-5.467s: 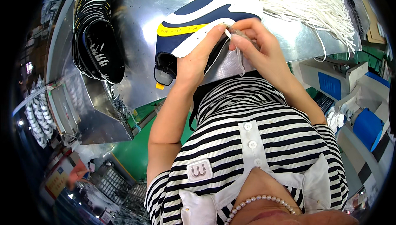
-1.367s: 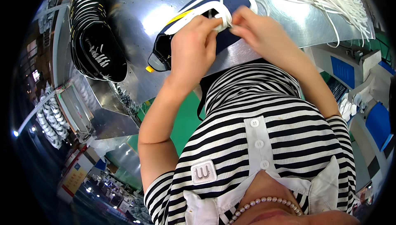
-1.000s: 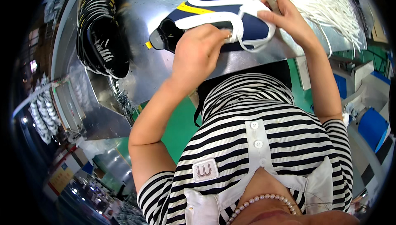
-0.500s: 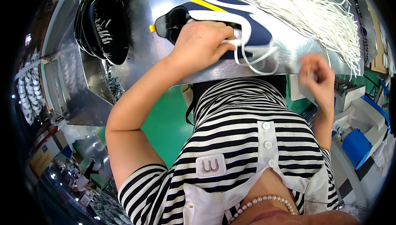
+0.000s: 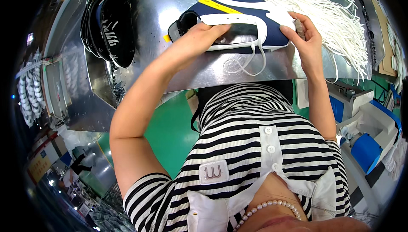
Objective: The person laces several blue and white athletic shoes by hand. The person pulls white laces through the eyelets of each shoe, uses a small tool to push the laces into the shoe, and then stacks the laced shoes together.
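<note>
A flat navy and white shoe upper with a yellow stripe lies on the metal table, its toe end to the right. My left hand is closed on it by the opening, thumb and fingers on the white eyelet edge. At the toe end, my right hand pinches the upper between thumb and fingers. Something brownish-grey is at the right fingers; I cannot tell what. One white shoelace hangs from the toe end of the eyelet edge and loops onto the table.
A large bundle of white shoelaces spreads across the far right of the metal table. Stacked black shoe uppers stand at the left. A grey machine with a blue part is beside me on the right.
My right hand has moved left and away from me, from the table's near edge onto the toe end. My left hand has slid back toward the collar, uncovering the opening.
</note>
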Demonstrator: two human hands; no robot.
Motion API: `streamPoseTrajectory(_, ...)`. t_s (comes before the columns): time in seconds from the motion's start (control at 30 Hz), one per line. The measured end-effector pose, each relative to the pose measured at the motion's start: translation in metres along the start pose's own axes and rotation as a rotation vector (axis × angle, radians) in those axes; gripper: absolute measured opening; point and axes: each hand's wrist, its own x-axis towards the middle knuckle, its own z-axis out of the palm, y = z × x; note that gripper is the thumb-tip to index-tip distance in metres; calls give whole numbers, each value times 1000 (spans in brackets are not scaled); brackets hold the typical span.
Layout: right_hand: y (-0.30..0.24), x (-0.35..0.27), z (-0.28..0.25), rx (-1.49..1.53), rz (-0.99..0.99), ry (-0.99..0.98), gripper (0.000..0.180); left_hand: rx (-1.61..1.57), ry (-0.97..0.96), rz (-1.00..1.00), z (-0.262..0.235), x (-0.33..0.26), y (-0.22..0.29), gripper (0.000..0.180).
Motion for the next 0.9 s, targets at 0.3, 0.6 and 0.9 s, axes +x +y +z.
streamPoseTrajectory(0.3,1,-5,12,-97,66,-28,51,192,-96,-138,11,25,7,32)
streamPoseTrajectory(0.6,-2,-12,6,24,248,-105,45,323,186,157,15,29,-9,20)
streamPoseTrajectory(0.9,-1,-6,-4,67,296,-250,45,209,225,318,21,31,-5,15)
